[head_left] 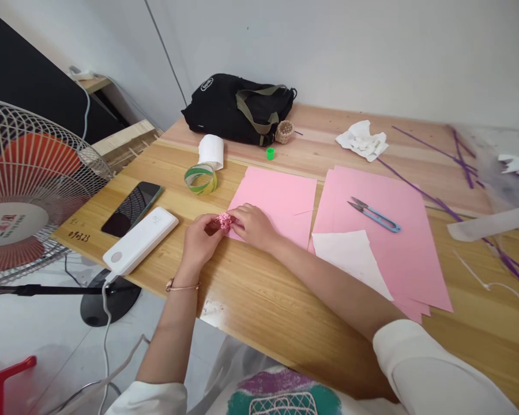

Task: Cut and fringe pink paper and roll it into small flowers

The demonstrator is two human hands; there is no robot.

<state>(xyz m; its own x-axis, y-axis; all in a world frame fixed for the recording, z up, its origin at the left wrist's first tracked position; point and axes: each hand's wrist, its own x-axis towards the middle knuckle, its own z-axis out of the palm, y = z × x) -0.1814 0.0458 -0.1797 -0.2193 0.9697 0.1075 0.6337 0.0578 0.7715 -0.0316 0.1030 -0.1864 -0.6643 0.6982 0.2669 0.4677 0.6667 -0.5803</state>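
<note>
Pink piece (pixel 224 221): held at the left near corner of the single sheet (pixel 281 199); whether it is lifted or rested on the table (pixel 259 297) cannot be told.
Left hand (pixel 201 239): closed in a pinch, the pink piece gripped at its left side between thumb and fingers.
Right hand (pixel 254 225): bent over the sheet's near edge, the piece's right side pinched at the fingertips.
Done: a frilled, bunched form is already shown by the piece, so its cutting and gathering are judged well advanced.
Left: finishing of the bunch is judged incomplete, as both hands are occupied with it; how much remains cannot be told.
Stack (pixel 384 181): broad pink sheets are laid to the right, with the snips (pixel 374 214) set down unheld on top.
Facing: the frilled side appears to be turned upward.
Long axis: none can be made out; a roundish outline is seen, partly covered by fingers.
</note>
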